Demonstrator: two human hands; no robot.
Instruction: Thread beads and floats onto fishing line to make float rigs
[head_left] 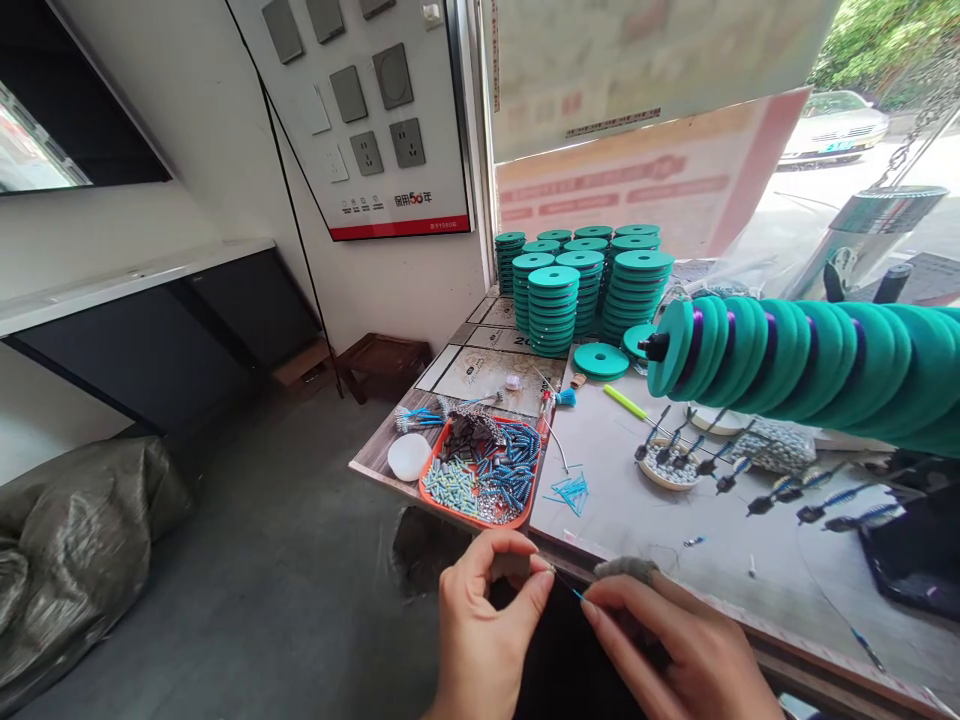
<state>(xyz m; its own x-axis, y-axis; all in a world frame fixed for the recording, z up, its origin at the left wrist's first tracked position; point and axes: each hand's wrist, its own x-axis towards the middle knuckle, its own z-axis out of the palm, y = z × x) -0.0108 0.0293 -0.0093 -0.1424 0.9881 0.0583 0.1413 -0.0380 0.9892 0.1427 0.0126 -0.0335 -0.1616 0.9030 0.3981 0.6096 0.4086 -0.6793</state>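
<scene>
**Hands pinching a fine line w/ tiny blue bit**

Left hand [487,610] is closed, thumb & forefinger pinched on a thin line [564,583] low in front of the counter [637,500] edge. Right hand [675,650], fingertips nearly shut, nips its small blue piece [578,594]. Judged v. light, limp, slippery, easy to lose; best gripped at fingertips, close to the blue bit. Orange tray [480,470] of beads sits beyond.

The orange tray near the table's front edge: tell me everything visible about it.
The orange tray is shallow, plastic-looking and roughly rectangular with rounded corners. It lies flat at the table corner, slightly askew. Inside are pale blue-green tube pieces at the left, darker blue coiled pieces at the right and a dark grey tangle at the back. A white round lid lies by its left rim. Neither hand touches it.
</scene>
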